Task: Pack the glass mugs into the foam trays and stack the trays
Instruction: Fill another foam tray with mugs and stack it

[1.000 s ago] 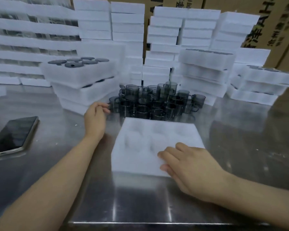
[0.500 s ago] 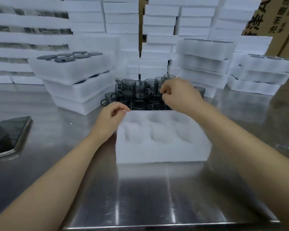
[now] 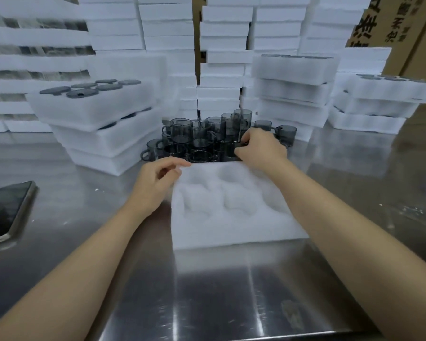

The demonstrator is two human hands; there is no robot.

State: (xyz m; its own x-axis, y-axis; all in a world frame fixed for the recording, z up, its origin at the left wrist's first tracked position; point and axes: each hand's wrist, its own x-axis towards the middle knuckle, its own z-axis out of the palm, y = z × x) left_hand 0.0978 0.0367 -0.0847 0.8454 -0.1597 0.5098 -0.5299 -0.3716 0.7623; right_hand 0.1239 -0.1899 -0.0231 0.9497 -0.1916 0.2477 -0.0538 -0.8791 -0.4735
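- Left grip [image 3: 155, 183]: your thumb and forefinger pinch the far-left corner of the foam tray [image 3: 231, 227].
- Right grip [image 3: 261, 148]: your fingers are curled in at the near-right edge of the glass mugs [image 3: 197, 136]. The hand hides whether they close on one, so this cannot be told.
- Foam tray: it lies flat on the steel desk [image 3: 207, 291], directly before you. Its moulded pockets show bare foam only.
- Glass mugs: smoky grey and upright, they are clustered on the desk just behind the tray's far edge. Some stand on top of others.
- Left stack [image 3: 96, 134]: three foam trays, slightly askew. Dark round discs [image 3: 91, 88] sit flush in the top tray's pockets.
- Right stacks [image 3: 293, 89]: more piled trays, with dark shapes showing along the top rims.
- Phone [image 3: 5, 210]: it lies face up at the desk's left edge.
- Background: walls of white foam pieces [image 3: 167, 33], with cardboard cartons [image 3: 403, 25] at the upper right.
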